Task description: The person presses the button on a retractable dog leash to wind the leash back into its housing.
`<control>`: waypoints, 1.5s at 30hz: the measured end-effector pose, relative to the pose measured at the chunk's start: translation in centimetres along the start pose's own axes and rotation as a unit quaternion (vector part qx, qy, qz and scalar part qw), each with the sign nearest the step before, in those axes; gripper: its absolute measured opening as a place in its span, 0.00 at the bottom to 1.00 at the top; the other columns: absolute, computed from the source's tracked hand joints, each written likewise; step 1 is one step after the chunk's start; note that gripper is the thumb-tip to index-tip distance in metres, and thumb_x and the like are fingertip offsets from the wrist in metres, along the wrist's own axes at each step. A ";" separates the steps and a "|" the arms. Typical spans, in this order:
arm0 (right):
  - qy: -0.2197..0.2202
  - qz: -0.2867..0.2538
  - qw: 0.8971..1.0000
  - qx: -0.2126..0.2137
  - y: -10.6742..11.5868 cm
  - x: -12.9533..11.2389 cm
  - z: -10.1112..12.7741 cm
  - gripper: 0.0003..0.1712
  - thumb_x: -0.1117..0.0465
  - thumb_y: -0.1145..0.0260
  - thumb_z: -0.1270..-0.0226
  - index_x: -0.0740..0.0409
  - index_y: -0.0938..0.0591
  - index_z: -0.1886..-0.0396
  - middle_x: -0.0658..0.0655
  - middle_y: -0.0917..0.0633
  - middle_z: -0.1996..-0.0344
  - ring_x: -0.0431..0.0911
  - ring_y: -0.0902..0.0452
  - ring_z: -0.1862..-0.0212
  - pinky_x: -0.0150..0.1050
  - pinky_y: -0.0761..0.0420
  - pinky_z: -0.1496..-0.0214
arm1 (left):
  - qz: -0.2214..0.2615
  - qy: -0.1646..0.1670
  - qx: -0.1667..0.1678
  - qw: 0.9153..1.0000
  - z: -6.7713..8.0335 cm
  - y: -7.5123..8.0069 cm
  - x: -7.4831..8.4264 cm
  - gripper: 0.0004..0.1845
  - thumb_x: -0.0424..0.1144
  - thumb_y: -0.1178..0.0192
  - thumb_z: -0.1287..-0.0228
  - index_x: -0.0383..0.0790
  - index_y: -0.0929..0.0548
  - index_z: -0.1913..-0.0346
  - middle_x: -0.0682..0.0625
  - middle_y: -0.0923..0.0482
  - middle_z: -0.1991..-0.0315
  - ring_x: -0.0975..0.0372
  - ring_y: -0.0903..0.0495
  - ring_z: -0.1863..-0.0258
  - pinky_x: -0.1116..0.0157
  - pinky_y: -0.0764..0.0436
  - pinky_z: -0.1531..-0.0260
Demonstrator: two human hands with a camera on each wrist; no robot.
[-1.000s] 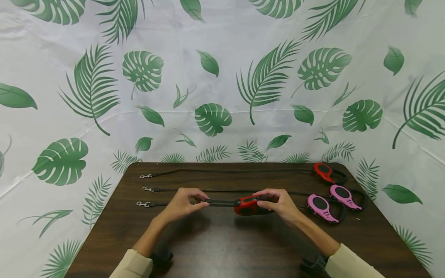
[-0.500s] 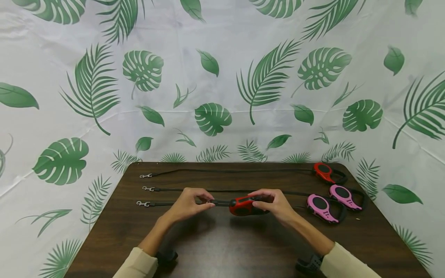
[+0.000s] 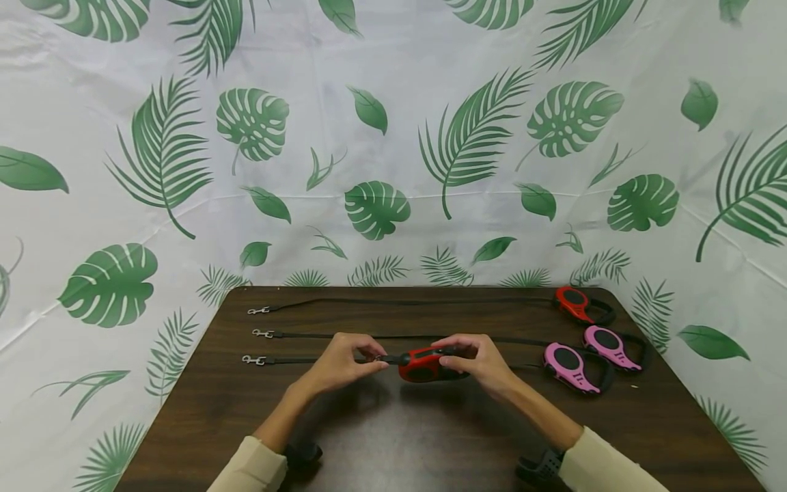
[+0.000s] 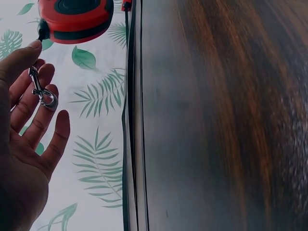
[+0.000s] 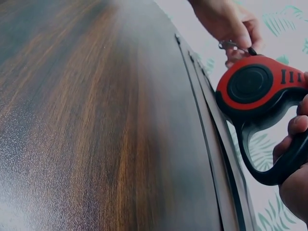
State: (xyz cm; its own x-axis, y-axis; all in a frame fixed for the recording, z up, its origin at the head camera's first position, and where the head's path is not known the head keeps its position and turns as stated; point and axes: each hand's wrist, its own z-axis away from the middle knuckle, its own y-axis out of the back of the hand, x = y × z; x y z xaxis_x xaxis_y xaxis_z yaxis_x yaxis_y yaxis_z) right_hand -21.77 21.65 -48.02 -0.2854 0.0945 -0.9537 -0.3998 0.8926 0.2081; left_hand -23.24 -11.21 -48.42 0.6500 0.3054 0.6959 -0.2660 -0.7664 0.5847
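Above the table in the head view, a red-and-black retractable dog leash (image 3: 419, 367) is held between both hands. My right hand (image 3: 482, 364) grips its black loop handle (image 5: 257, 174), and the round black disc on the casing shows in the right wrist view. My left hand (image 3: 337, 365) pinches the end of the leash's short black strap between thumb and index finger, right beside the casing's outlet. From that pinch a silver snap hook (image 4: 35, 82) hangs in front of the other, loosely spread fingers.
Another red retractable leash (image 3: 573, 304) and two pink ones, a nearer one (image 3: 564, 365) and a farther one (image 3: 605, 345), lie on the right of the dark wooden table (image 3: 393, 437). Their black straps run left, ending in silver hooks (image 3: 253, 360). A leaf-print cloth (image 3: 393, 150) hangs behind.
My left hand has moved right with the hook, and my right hand has come slightly left with the red leash. The strap between them has shortened to a small stub.
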 end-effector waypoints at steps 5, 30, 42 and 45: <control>-0.005 0.001 1.000 0.000 -0.3 0.0 -0.1 0.16 0.66 0.28 0.29 0.66 0.12 0.44 0.52 0.10 0.54 0.42 0.24 0.67 0.33 0.21 0.67 | 0.002 0.000 -0.004 1.000 -0.2 -0.3 0.2 0.07 0.35 0.24 0.36 0.41 0.10 0.58 0.53 0.12 0.65 0.68 0.17 0.65 0.53 0.12 0.60; -0.021 -0.016 1.000 0.011 -0.4 0.5 0.3 0.17 0.66 0.29 0.28 0.69 0.14 0.42 0.48 0.10 0.56 0.40 0.25 0.67 0.33 0.23 0.66 | -0.033 0.009 -0.008 0.999 -0.4 -1.7 0.2 0.10 0.39 0.22 0.37 0.44 0.10 0.56 0.55 0.11 0.62 0.68 0.15 0.63 0.60 0.12 0.57; -0.026 -0.029 0.999 -0.012 -0.4 0.8 0.5 0.17 0.66 0.32 0.25 0.69 0.15 0.42 0.51 0.12 0.54 0.41 0.25 0.67 0.34 0.20 0.61 | -0.017 -0.007 -0.033 0.999 -0.4 -2.4 0.0 0.17 0.39 0.22 0.37 0.42 0.12 0.47 0.51 0.11 0.51 0.62 0.13 0.53 0.58 0.12 0.49; -0.031 -0.033 0.999 -0.014 -0.5 1.0 0.5 0.17 0.65 0.31 0.25 0.70 0.15 0.42 0.50 0.12 0.55 0.41 0.25 0.67 0.34 0.21 0.61 | 0.006 -0.006 -0.048 0.999 -0.5 -2.6 0.0 0.18 0.39 0.23 0.36 0.41 0.13 0.45 0.50 0.11 0.51 0.62 0.13 0.54 0.58 0.12 0.50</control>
State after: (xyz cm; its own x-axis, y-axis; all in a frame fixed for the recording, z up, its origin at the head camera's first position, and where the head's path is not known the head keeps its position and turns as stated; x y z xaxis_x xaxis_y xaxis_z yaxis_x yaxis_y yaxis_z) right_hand -21.46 21.55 -49.18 -0.2038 0.0638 -0.9769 -0.4404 0.8852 0.1497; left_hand -22.90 -8.97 -49.74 0.6543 0.2894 0.6987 -0.3401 -0.7126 0.6136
